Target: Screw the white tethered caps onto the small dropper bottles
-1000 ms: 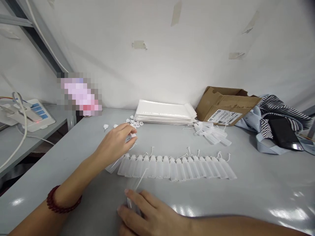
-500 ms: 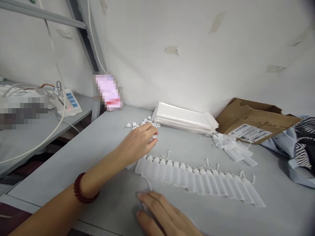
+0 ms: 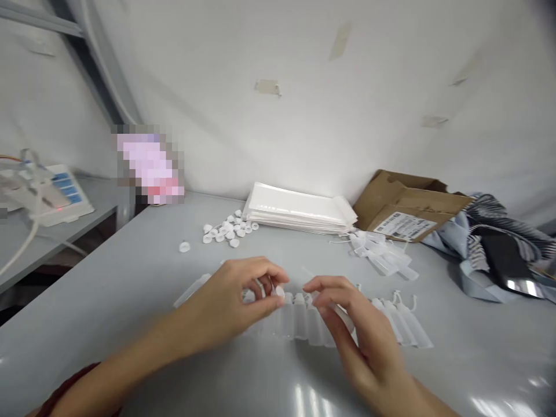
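My left hand (image 3: pixel 245 292) pinches a small white cap (image 3: pixel 280 291) between thumb and fingertips. Facing it, my right hand (image 3: pixel 362 324) is closed around a translucent plastic bottle (image 3: pixel 346 317), mostly hidden by the fingers. The cap and the held bottle are apart. Below and behind both hands runs a row of similar translucent bottles (image 3: pixel 300 317), partly covered by them. One more bottle (image 3: pixel 191 289) lies left of the row, beside my left wrist. Farther back on the grey table (image 3: pixel 143 272) is a pile of white caps (image 3: pixel 230 227), with a single cap (image 3: pixel 185 247) off to its left.
A stack of white envelopes (image 3: pixel 299 208) lies against the wall. To its right are loose bottles (image 3: pixel 384 255), an open cardboard box (image 3: pixel 403 202) and striped cloth (image 3: pixel 495 217) with a dark device (image 3: pixel 508 263). A blurred-out screen (image 3: pixel 150 168) stands back left, near a power strip (image 3: pixel 63 194).
My left hand has come back from the cap pile with a cap. My right hand has risen with a bottle to meet it over the row. The view has swung right.
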Action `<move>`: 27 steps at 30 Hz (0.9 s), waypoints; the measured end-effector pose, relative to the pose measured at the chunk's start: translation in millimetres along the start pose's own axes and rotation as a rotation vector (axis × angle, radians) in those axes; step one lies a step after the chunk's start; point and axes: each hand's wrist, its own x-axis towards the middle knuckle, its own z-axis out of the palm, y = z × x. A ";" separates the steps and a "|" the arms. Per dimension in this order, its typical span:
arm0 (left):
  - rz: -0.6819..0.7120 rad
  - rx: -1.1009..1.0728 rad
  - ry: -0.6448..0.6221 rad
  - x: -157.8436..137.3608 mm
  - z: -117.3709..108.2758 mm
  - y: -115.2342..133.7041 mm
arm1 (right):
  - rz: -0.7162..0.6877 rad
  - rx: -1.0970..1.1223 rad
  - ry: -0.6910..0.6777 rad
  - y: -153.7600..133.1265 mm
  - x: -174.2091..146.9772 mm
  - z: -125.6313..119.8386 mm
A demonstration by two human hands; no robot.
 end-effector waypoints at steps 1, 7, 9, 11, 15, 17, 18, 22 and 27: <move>-0.030 -0.030 -0.023 -1.3 2.6 3.3 | 0.107 0.079 0.020 2.4 3.4 -3.4; -0.178 -0.140 -0.140 -5.8 20.8 11.9 | 0.548 0.392 0.056 4.9 10.9 -9.0; -0.203 -0.190 -0.148 -7.3 27.0 11.6 | 0.596 0.436 0.051 2.4 10.9 -7.5; -0.190 -0.252 -0.135 -8.7 32.2 11.2 | 0.624 0.486 0.043 -0.1 10.5 -5.4; -0.188 -0.367 -0.138 -10.5 38.5 12.9 | 0.659 0.589 0.020 -3.0 10.4 -2.0; -0.216 -0.410 -0.163 -11.3 39.3 14.1 | 0.669 0.627 0.028 -3.8 11.0 -1.7; -0.228 -0.431 -0.171 -11.6 39.1 14.4 | 0.675 0.645 0.035 -4.3 11.3 -1.8; -0.281 -0.518 -0.166 -10.6 35.7 13.6 | 0.690 0.707 0.076 -6.6 12.1 -2.5; -0.417 -0.558 -0.255 -3.9 33.6 13.8 | 0.645 0.643 0.120 -7.3 10.4 -0.3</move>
